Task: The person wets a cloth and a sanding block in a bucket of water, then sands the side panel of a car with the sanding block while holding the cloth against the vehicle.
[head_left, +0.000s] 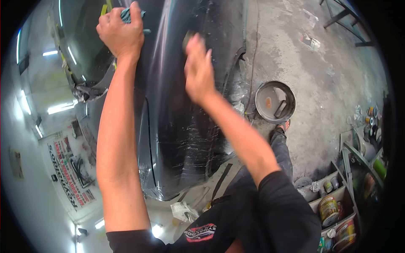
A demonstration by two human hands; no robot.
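Observation:
A dark, wet-looking car body panel (168,114) runs up the middle, with scratches or water streaks on its lower part. My left hand (122,31) is closed around a teal cloth (130,15) at the panel's upper left. Over the upper middle of the panel, my right hand (198,69) is blurred by motion, its fingers on a small dark pad (188,39) that touches the surface. Most of the pad is hidden by the fingers.
A round bucket (258,103) holding liquid and a dark block stands beside my foot (285,125). Shelves (354,202) with cans are at the lower right. A metal stand (339,17) is at the upper right.

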